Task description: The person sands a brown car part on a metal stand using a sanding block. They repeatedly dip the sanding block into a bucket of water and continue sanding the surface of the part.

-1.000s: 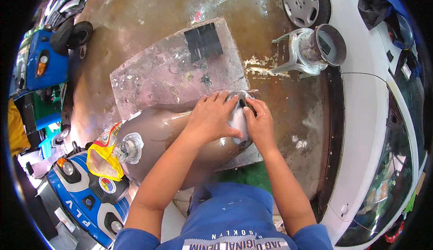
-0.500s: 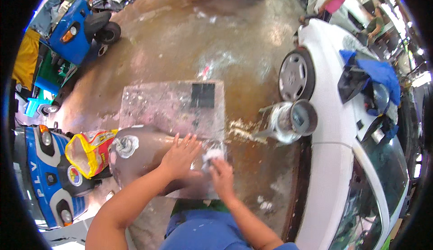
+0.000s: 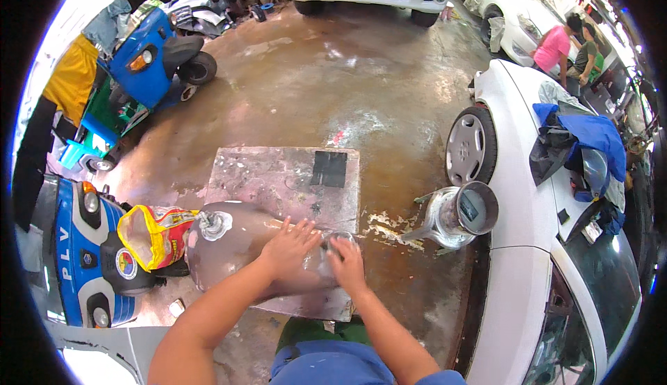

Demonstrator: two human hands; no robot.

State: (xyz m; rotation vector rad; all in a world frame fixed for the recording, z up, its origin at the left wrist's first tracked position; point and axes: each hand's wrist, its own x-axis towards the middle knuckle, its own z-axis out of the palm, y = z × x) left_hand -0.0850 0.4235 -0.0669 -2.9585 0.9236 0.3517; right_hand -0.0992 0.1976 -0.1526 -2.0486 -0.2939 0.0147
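Observation:
A brown, rounded, wet-looking tank [image 3: 240, 246] lies on a paint-stained board, with a pale round patch and fitting [image 3: 215, 225] near its left end. My left hand [image 3: 290, 246] rests flat on its top, fingers stretched out. At the tank's right end, my right hand [image 3: 346, 263] has its fingers bent and pressed to the surface. A small dark piece [image 3: 331, 243] shows at those fingertips; its kind cannot be made out.
The board [image 3: 278, 170] carries a dark square sheet [image 3: 329, 168]. Right of it stand a metal container [image 3: 478, 208] and a white car [image 3: 517, 190]. An open yellow-red bag [image 3: 149, 239] and a blue vehicle [image 3: 69, 236] are left. Two people [image 3: 554, 48] are at the far right.
The view has tilted up, showing more of the far white vehicle. My right hand has shifted slightly over the tank's end, and the white foam near it is less visible. My left hand stays flat.

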